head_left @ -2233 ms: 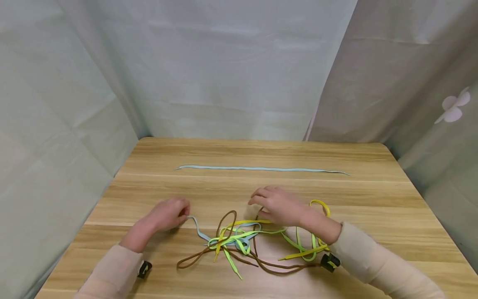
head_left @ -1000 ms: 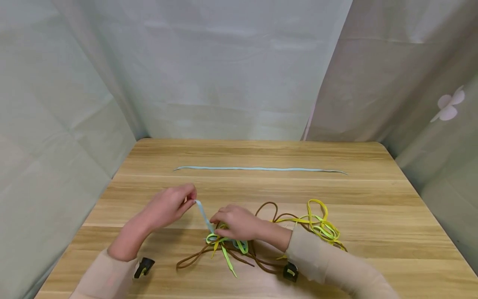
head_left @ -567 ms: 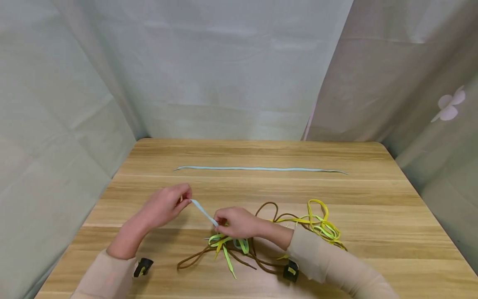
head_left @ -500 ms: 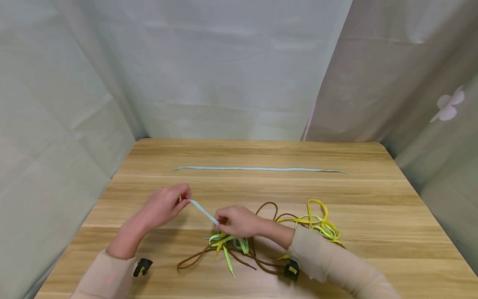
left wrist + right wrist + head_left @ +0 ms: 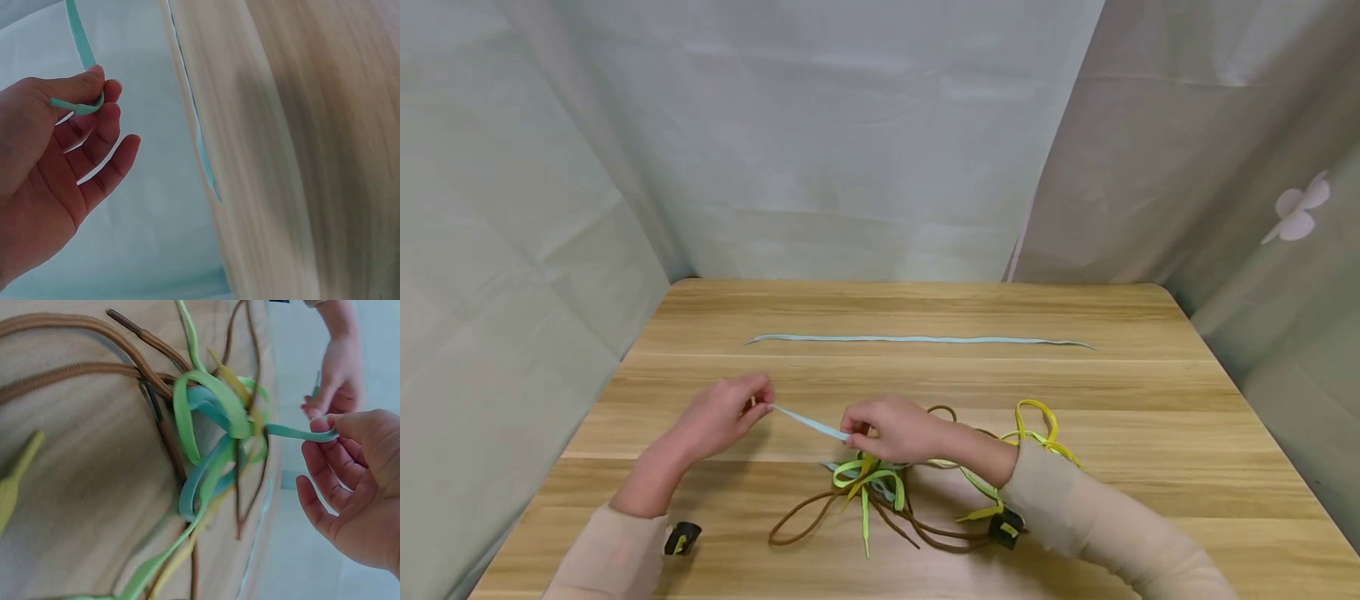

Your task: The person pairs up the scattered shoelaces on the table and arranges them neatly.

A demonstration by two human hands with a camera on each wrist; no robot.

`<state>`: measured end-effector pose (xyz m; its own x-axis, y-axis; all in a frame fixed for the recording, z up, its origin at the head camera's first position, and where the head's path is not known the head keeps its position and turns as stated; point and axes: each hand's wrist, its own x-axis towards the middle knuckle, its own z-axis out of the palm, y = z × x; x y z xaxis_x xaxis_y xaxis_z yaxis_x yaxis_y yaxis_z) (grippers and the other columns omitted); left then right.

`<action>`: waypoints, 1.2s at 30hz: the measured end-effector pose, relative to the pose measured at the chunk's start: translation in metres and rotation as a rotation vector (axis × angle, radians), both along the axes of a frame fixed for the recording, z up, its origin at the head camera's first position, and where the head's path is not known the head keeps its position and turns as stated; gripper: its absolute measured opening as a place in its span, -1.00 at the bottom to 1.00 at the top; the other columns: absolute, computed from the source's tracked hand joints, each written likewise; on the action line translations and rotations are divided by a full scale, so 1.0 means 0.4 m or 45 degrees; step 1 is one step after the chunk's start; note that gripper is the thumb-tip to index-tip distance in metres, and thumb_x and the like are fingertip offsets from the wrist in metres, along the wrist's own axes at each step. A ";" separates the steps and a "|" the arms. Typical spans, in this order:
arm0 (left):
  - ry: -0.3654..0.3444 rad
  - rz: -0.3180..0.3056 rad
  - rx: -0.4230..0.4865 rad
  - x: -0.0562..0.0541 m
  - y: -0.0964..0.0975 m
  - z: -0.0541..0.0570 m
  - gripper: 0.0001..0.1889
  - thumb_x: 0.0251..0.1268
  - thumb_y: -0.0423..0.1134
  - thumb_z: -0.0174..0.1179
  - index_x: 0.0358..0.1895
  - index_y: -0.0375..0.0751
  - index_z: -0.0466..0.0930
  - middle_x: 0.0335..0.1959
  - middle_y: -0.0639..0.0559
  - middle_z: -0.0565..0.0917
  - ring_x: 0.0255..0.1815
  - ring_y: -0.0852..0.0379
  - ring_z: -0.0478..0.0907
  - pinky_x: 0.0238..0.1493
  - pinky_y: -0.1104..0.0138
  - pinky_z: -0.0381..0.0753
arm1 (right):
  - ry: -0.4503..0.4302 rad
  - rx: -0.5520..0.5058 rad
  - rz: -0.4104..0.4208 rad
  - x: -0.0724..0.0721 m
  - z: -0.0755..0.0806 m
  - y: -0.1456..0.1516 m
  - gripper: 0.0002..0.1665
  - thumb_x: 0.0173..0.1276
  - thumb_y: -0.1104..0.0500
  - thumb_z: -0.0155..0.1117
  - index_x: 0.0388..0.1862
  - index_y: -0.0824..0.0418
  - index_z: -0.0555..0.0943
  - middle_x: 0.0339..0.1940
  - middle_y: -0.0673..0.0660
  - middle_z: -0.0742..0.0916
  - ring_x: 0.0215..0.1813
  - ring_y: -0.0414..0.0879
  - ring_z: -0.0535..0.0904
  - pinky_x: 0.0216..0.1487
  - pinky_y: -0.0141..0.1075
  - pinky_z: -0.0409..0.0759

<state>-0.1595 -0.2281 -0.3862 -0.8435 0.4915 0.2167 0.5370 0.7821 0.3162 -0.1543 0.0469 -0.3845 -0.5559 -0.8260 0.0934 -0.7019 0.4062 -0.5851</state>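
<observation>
A light blue shoelace (image 5: 808, 422) stretches between both hands above the table. My left hand (image 5: 718, 419) pinches it near its end; in the left wrist view the short tip (image 5: 62, 104) pokes out past the thumb. Between thumb and forefinger, my right hand (image 5: 895, 429) pinches the same lace farther along. From there it runs into a tangle, seen in the right wrist view, with a green lace (image 5: 181, 419), a brown lace (image 5: 59, 372) and a yellow lace (image 5: 234, 381). Part of the tangle is hidden under the right hand and forearm in the head view.
A second light blue shoelace (image 5: 921, 339) lies straight across the back of the wooden table (image 5: 647, 375). Yellow loops (image 5: 1037, 410) lie beyond the right forearm, and brown loops (image 5: 805, 521) spread toward the front. Pale curtains (image 5: 850, 150) hang behind and at the sides.
The right hand came left from over the laces, pinched the blue lace, then lifted it up and slightly right. The left hand, still pinching, raised its end and drifted left; the tangle shifted slightly right.
</observation>
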 end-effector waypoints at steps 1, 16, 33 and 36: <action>-0.006 0.004 0.001 0.000 -0.004 -0.002 -0.82 0.11 -0.37 0.26 -0.44 -0.03 0.44 -0.55 0.23 0.49 -0.55 0.33 0.36 -0.52 0.44 0.36 | 0.013 0.009 0.000 0.000 0.006 0.004 -0.92 0.34 0.21 0.13 -0.31 0.15 0.58 -0.38 -0.03 0.71 -0.39 -0.40 0.49 -0.32 -0.55 0.44; -0.034 0.085 -0.024 -0.005 -0.055 -0.017 -0.89 0.13 -0.36 0.24 -0.44 -0.07 0.54 -0.55 0.20 0.54 -0.52 0.30 0.40 -0.49 0.38 0.40 | 0.128 0.018 -0.026 0.013 0.015 0.090 -0.91 0.32 0.21 0.13 -0.37 0.12 0.57 -0.44 -0.15 0.60 -0.42 -0.36 0.40 -0.36 -0.54 0.41; -0.069 0.205 -0.047 -0.019 -0.134 -0.039 -0.93 0.15 -0.35 0.22 -0.42 -0.11 0.55 -0.54 0.14 0.55 -0.52 0.24 0.39 -0.49 0.35 0.38 | 0.069 -0.018 -0.046 0.025 0.074 0.192 -0.92 0.35 0.21 0.12 -0.31 0.12 0.58 -0.44 -0.11 0.64 -0.42 -0.39 0.44 -0.34 -0.43 0.52; -0.075 0.210 -0.041 -0.019 -0.134 -0.034 -0.94 0.16 -0.35 0.22 -0.41 -0.12 0.55 -0.53 0.13 0.56 -0.52 0.24 0.40 -0.49 0.35 0.39 | 0.085 -0.013 -0.042 0.030 0.086 0.202 -0.91 0.35 0.22 0.11 -0.31 0.08 0.56 -0.43 -0.13 0.63 -0.45 -0.39 0.43 -0.36 -0.47 0.50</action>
